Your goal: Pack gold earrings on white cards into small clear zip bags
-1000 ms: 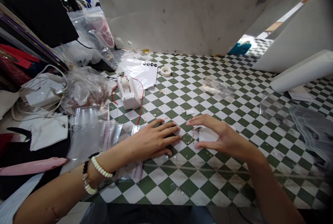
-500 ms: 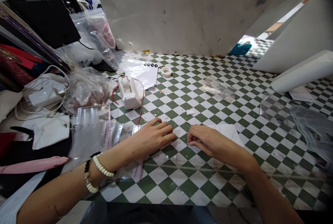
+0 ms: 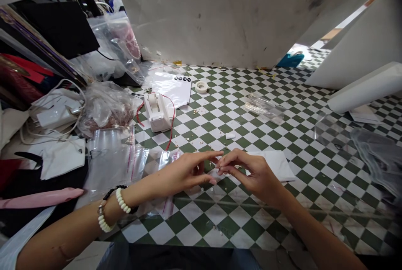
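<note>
My left hand (image 3: 188,171) hovers over the checked tabletop with its fingers stretched forward and the thumb apart. Its fingertips come close to my right hand (image 3: 249,167), and whether they touch I cannot tell. The right thumb and forefinger are pinched together on something too small to make out. Beyond the hands lie tiny gold beads (image 3: 201,142), scattered on the checks. A small white piece (image 3: 230,135) rests behind the right hand. Partly under the right hand is a folded white sheet (image 3: 281,165). Bead bracelets (image 3: 122,200) circle my left wrist.
A white tape dispenser (image 3: 159,113) with a red cord (image 3: 172,129) stands at the left. Behind it are a white card (image 3: 176,90) and a tape roll (image 3: 201,87). Clear plastic bags (image 3: 109,153) lie left; a clear wrapper (image 3: 264,109) is right of centre.
My left hand has turned and stretched out its fingers, moving right. My right hand has shifted a little left, fingers pinched, so the two hands now nearly meet.
</note>
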A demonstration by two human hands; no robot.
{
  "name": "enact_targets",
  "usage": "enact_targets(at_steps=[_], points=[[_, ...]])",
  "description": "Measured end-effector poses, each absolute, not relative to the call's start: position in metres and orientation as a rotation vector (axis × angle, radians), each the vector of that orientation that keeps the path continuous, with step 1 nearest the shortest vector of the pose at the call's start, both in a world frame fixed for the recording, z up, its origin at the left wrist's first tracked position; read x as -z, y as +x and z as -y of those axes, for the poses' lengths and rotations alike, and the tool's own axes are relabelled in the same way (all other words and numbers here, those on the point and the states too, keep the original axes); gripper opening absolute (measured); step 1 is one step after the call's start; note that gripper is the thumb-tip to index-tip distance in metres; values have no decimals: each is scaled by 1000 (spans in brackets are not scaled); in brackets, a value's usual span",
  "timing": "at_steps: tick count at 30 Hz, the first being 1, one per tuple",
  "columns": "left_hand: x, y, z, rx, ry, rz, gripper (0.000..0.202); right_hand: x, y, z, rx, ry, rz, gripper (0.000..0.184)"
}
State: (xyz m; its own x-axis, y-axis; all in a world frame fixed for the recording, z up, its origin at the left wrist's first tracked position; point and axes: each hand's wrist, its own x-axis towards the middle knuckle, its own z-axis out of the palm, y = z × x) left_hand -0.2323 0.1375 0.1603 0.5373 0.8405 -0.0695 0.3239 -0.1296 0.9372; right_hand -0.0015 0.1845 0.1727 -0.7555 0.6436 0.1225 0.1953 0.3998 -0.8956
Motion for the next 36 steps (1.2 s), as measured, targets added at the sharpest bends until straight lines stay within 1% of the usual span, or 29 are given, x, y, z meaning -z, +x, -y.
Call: enact_targets(at_steps=[3,6,9,11,13,16,18,19,22,26,31,36], points=[[-158,-230,-139,-670,1609,-981,34,-174,-4,-186,-1386,-741,2221,14],[-154,-230,-141,-737,1649,-1068,21,-180,-2,-190,-1301,-886,2241,19],[-153,-232,-141,-775,1740,-1119,13,-183,5,-196,-1217,-1033,2334,12],[-153,-233,-142,-753,1824,-1156,12,-181,8,-201,-1206,-1093,2437,10],[-154,-233,-142,-677,1983,-1167,13,-175,8,-203,-1188,-1121,2509,14],[-154,-232,-143,-506,2279,-1141,24,-164,2,-203,-1176,-1084,2541,17],[-154,-231,-143,-418,2378,-1155,18,-160,-3,-202,-1181,-1050,2557,12],[-154,-231,-144,-386,2392,-1170,16,-160,-5,-201,-1180,-1042,2569,11],[-155,-230,-144,-342,2411,-1206,22,-163,-7,-198,-1174,-1030,2627,13],[-156,-229,-144,-314,2461,-1219,20,-167,-4,-198,-1165,-1036,2672,15],[-157,-228,-144,-281,2505,-1237,16,-164,-2,-205,-1248,-1032,2570,6],[-156,-228,-144,-288,2501,-1279,18,-165,-3,-205,-1228,-1048,2601,13]])
